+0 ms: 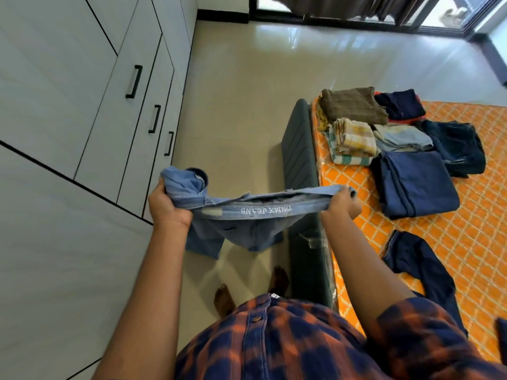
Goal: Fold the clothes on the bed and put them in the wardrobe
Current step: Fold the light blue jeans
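Observation:
I hold a pair of light blue jeans (247,229) stretched by the waistband over the floor beside the bed. My left hand (167,204) grips one end of the waistband, my right hand (341,205) grips the other. The legs hang down below. On the bed with the orange patterned sheet (466,229) lie several folded clothes: a dark blue folded piece (417,182), a brown one (351,105), a checked cloth (354,141) and dark jeans (458,146). An unfolded dark blue garment (422,267) lies nearer me. The white wardrobe (68,105) stands at the left, its doors closed.
Black handles (134,81) run down the wardrobe doors. The bed's dark padded edge (301,160) separates me from the mattress. A tiled floor (260,78) stretches ahead to a glass door with dark curtains (356,6). My bare feet (225,297) stand on the floor.

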